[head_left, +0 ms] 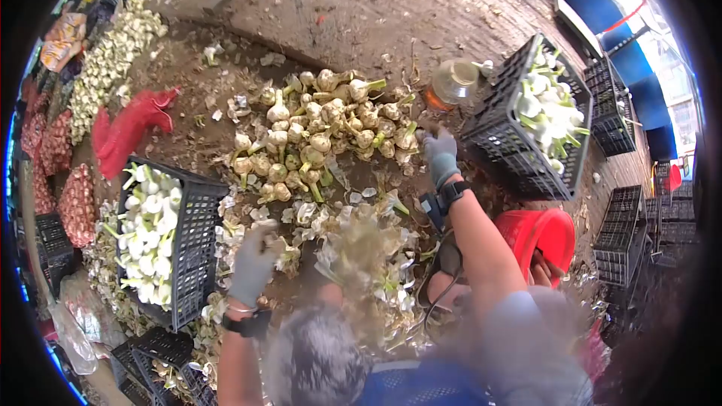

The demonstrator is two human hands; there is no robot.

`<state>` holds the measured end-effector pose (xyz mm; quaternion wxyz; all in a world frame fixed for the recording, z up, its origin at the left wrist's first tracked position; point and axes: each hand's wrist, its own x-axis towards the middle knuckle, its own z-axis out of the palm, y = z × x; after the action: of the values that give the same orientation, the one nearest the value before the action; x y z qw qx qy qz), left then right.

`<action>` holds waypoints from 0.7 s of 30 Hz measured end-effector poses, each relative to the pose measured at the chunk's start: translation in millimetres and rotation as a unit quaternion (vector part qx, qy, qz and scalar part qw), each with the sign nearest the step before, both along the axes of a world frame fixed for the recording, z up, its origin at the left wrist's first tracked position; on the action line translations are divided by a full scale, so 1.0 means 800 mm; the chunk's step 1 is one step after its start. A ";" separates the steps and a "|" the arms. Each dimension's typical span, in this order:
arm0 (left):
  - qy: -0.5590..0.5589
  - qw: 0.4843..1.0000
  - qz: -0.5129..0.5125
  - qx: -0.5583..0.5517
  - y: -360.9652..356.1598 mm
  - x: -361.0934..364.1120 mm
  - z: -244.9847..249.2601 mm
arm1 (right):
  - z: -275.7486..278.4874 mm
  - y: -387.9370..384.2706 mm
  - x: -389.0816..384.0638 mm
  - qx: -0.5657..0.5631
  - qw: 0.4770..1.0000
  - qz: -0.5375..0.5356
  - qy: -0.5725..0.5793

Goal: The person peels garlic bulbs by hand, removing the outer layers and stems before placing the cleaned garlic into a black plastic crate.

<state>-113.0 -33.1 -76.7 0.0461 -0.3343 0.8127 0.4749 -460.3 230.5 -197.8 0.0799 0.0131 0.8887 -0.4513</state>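
Note:
My left hand [252,265], in a grey glove, is above loose peelings [304,214] beside the left crate [197,244]. Its fingers are curled in; what they hold, if anything, is too small to name. At the right edge of a heap of garlic bulbs [320,139] is my right hand [441,156], also gloved, its dirty fingertips drawn together near the outermost bulbs; their contents cannot be made out. A dark device [432,210] sits beside my right wrist. White trimmed bulbs [150,237] fill the left crate.
Beyond my right hand stand a jar [454,81] and a black crate [500,146] of white bulbs. A red bucket [523,237] is beside my right forearm, near a dark cable. Red netting [128,131] lies at the left; more crates [620,237] stand far right.

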 end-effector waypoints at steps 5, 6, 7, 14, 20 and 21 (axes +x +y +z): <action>0.022 0.970 -0.036 0.240 0.044 -0.127 -0.088 | -0.046 -0.049 -0.030 0.119 0.992 0.040 -0.021; 0.037 0.971 -0.062 0.226 0.049 -0.144 -0.099 | -0.045 -0.049 -0.024 0.054 0.996 0.017 -0.062; 0.052 0.972 -0.086 0.213 0.053 -0.159 -0.107 | -0.041 -0.048 -0.013 -0.008 0.995 -0.007 -0.103; 0.051 0.957 -0.039 0.284 0.073 -0.195 -0.097 | 0.049 -0.062 0.115 -0.304 0.909 0.195 -0.207; 0.096 0.990 -0.100 -0.002 0.080 -0.169 -0.125 | 0.000 -0.073 0.155 -0.227 0.927 0.086 -0.286; 0.094 0.991 -0.092 -0.005 0.078 -0.166 -0.122 | 0.000 -0.080 0.160 -0.195 0.948 0.092 -0.234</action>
<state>-245.7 29.1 -174.4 0.0117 -0.2123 0.8432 0.4938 -332.0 166.4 -197.7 0.3281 0.0209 0.7370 -0.5906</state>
